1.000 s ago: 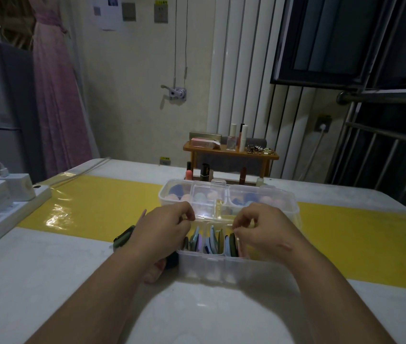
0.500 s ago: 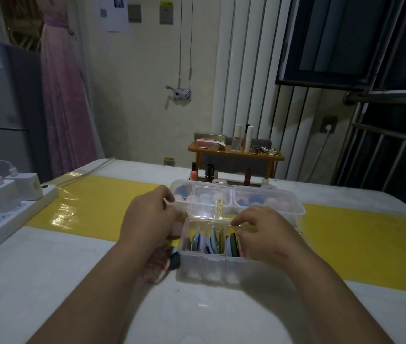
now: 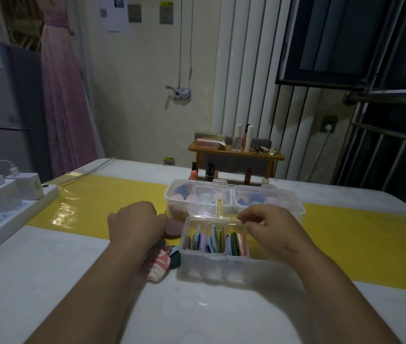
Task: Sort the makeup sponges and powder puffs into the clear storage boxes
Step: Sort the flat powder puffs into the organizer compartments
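Observation:
The near clear storage box (image 3: 213,268) has three compartments with several flat powder puffs (image 3: 213,240) standing on edge; its lid (image 3: 209,203) is raised. Behind it the far clear storage box (image 3: 293,207) holds round makeup sponges (image 3: 255,198). My left hand (image 3: 136,223) is curled left of the near box, on a maroon powder puff (image 3: 173,228) that lies on the table; its fingers are hidden. A red-and-white striped puff (image 3: 158,265) and a teal puff (image 3: 176,255) lie beside my left wrist. My right hand (image 3: 270,228) pinches the near box's back rim.
A white power strip (image 3: 11,217) with two chargers lies at the table's left edge. A small wooden shelf (image 3: 236,155) with cosmetics stands behind the far box, with lipsticks (image 3: 193,173) under it. A yellow strip (image 3: 370,244) crosses the white table.
My left hand has left the near box and moved left and down onto the loose puffs. My right hand has shifted a little to the right along the box's back rim.

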Demonstrator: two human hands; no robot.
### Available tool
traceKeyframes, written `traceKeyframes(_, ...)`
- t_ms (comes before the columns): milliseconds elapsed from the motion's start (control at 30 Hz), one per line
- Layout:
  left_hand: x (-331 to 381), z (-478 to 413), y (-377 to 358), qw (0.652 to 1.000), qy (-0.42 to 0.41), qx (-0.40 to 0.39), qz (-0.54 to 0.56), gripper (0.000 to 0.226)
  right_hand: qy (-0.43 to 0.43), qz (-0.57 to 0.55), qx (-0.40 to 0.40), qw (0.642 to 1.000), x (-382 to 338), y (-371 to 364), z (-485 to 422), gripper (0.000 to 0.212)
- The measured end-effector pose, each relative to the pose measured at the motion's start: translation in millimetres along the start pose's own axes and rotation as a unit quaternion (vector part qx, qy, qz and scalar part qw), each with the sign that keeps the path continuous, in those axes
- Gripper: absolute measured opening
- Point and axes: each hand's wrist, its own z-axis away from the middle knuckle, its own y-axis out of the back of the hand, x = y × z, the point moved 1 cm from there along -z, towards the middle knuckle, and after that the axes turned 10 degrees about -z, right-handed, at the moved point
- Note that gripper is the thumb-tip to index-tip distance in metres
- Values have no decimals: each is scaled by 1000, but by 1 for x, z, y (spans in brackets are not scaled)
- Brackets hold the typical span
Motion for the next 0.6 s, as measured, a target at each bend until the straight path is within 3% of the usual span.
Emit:
traceKeyframes(100,2,1,2,999,-7,33,11,23,1,-4,5,1000,1,0,0,28)
traceKeyframes(233,7,5,8,986,-23,154,68,23,2,-11,8,1000,2,-1,0,28)
traceKeyframes(333,9,7,9,960,-58,213,172,22,1,-12,15,1000,1,0,0,28)
traceKeyframes(433,16,14,10,920,-86,187,334,21,7,-18,24,1000,1,0,1,27)
traceKeyframes(600,27,22,11,861,-121,99,484,31,20,-50,34,998,-2,-2,1,25)
